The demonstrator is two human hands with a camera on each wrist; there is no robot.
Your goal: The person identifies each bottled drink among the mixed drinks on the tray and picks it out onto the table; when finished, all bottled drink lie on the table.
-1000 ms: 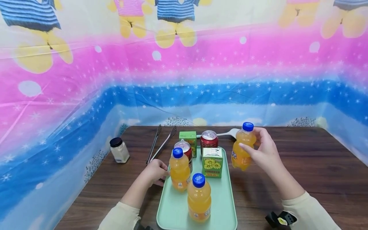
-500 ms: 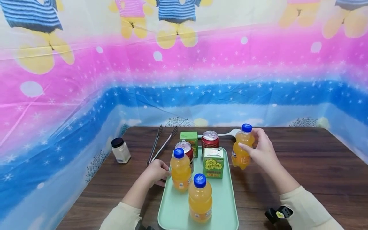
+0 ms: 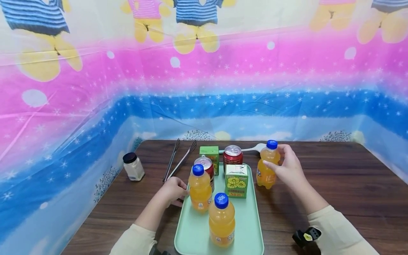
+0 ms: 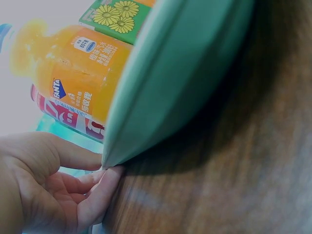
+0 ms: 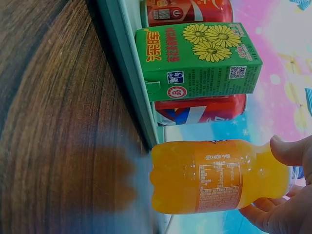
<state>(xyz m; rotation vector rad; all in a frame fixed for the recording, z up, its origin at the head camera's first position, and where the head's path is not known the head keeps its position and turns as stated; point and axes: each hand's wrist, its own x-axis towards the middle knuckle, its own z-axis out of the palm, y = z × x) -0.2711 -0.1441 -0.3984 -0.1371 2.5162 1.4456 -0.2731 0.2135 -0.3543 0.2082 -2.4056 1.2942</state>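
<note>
My right hand [image 3: 289, 169] pinches an orange drink bottle [image 3: 267, 173] with a blue cap near its neck, to the right of the green tray [image 3: 245, 226]. In the right wrist view the bottle [image 5: 197, 178] is beside the tray edge, with the hand [image 5: 287, 195] at its upper part. At the tray's left rim, my left hand [image 3: 172, 191] holds the edge; the left wrist view shows thumb and fingers [image 4: 100, 192] pinching it. Two more orange bottles [image 3: 199, 189] [image 3: 222, 223], two red cans [image 3: 232, 156] and two green cartons [image 3: 236, 181] are on or by the tray.
A black-lidded jar [image 3: 134, 168] stands at the table's left edge. Metal tongs [image 3: 179, 163] lie behind my left hand, and a white spoon [image 3: 257, 148] lies behind the cans. Printed cloth [image 3: 204, 81] hangs round the back and sides.
The bottle in my right hand has come slightly lower and a little to the left. My left hand stays at the tray's rim.
</note>
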